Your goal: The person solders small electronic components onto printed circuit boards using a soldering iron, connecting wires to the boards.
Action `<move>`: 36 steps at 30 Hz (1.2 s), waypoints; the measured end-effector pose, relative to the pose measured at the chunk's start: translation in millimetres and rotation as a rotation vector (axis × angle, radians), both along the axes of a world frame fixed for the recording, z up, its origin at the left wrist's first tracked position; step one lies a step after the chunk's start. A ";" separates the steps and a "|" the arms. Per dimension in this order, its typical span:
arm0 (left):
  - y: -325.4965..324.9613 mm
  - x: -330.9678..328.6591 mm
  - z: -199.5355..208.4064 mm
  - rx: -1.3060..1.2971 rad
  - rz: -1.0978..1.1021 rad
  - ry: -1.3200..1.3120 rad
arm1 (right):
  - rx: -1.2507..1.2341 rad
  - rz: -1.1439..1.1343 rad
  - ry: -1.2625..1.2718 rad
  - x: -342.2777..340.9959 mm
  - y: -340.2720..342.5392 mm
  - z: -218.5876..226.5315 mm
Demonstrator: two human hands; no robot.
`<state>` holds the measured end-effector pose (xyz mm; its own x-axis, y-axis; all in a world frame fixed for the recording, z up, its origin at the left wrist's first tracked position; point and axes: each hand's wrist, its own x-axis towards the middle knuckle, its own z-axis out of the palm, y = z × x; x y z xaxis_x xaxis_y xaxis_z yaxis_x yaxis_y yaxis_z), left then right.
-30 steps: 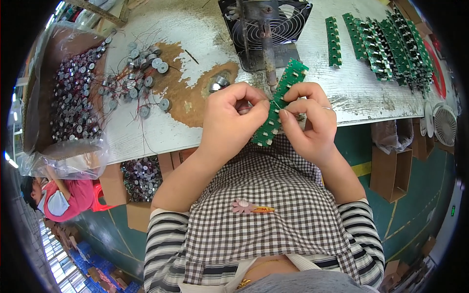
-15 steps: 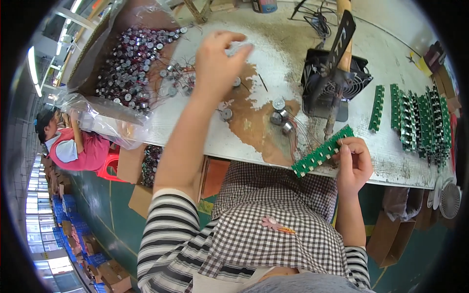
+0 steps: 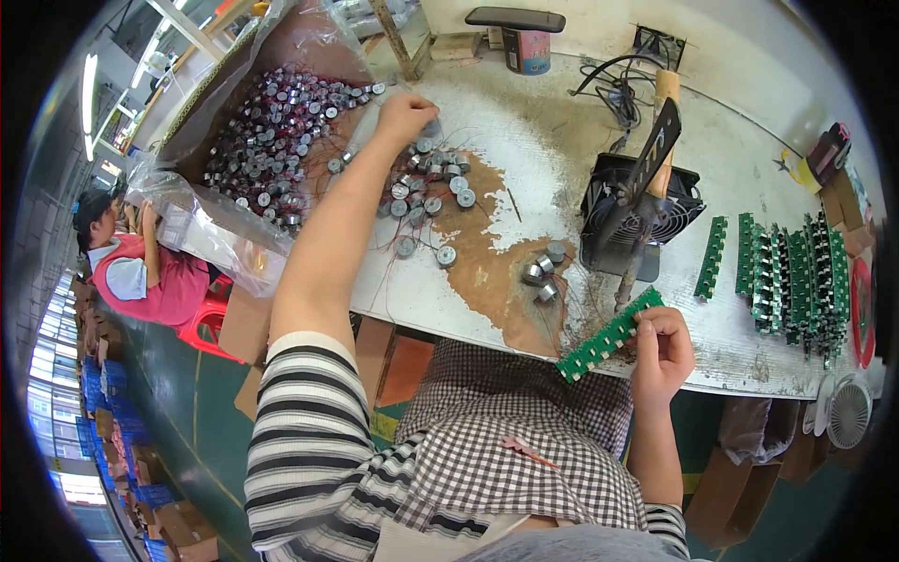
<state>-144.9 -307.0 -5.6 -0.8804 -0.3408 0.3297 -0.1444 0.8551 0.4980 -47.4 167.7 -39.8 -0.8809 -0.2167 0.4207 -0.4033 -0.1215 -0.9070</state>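
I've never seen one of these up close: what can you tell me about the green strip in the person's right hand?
The green strip looks like a long, narrow circuit board panel with rows of small pale marks along it. The right hand grips its upper end, near the table edge. It slants down toward the person's left, its lower end free above the checked apron. Similar green strips lie farther right.

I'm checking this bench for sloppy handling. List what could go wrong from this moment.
1. The right hand holds the green circuit strip by one end, the rest jutting past the table edge; it might bend or snag.
2. The left hand reaches into the pile of round metal parts with thin wires; tangled leads could drag neighbours along.
3. Three loose parts lie near the fan and could be knocked.
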 end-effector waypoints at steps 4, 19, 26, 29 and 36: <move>7.2 19.3 22.0 0.865 -0.076 0.408 | 0.016 0.018 -0.012 0.4 -1.3 1.7; 242.8 180.0 10.6 1.206 -0.174 0.007 | 0.078 0.034 0.055 -3.3 -5.7 3.4; 251.6 174.7 -11.1 1.662 -0.217 -0.004 | 0.071 0.020 0.038 -2.3 -4.9 1.6; 252.7 169.2 -11.7 1.767 -0.209 0.001 | 0.069 0.026 0.044 -1.5 -4.9 2.2; 254.1 167.2 -13.0 1.829 -0.205 -0.097 | 0.157 -0.039 0.148 -1.6 -4.2 6.9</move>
<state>22.4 -52.9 -18.6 -0.9404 -0.0697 -0.3329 -0.2015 -0.6745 0.7103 -49.1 163.5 -32.9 -0.8210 -0.2565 0.5101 -0.5354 0.0354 -0.8438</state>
